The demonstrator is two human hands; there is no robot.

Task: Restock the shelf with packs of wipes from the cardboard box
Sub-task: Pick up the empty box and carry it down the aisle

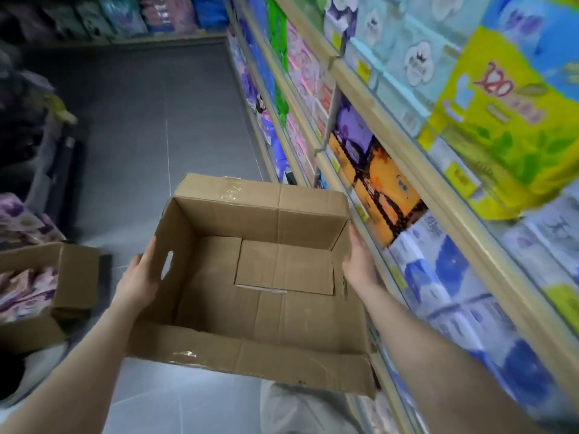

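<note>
I hold an empty cardboard box (250, 308) in the air between both hands, its flaps open and its bottom bare. My left hand (138, 277) presses flat against the outside of the left wall, beside the handle hole. On the opposite wall, my right hand (360, 261) presses with its fingers straight. The shelf (416, 183) runs along the right, full of colourful packs of wipes and tissues (382, 195). A second cardboard box (75, 277) stands on the floor at the left with purple patterned packs (25, 289) inside.
Grey tiled floor (141, 136) stretches ahead down the aisle. More packs line the back shelf (125, 17). Dark goods and a cart-like frame (47, 158) stand along the left side. My light trouser leg (297, 411) shows below the held box.
</note>
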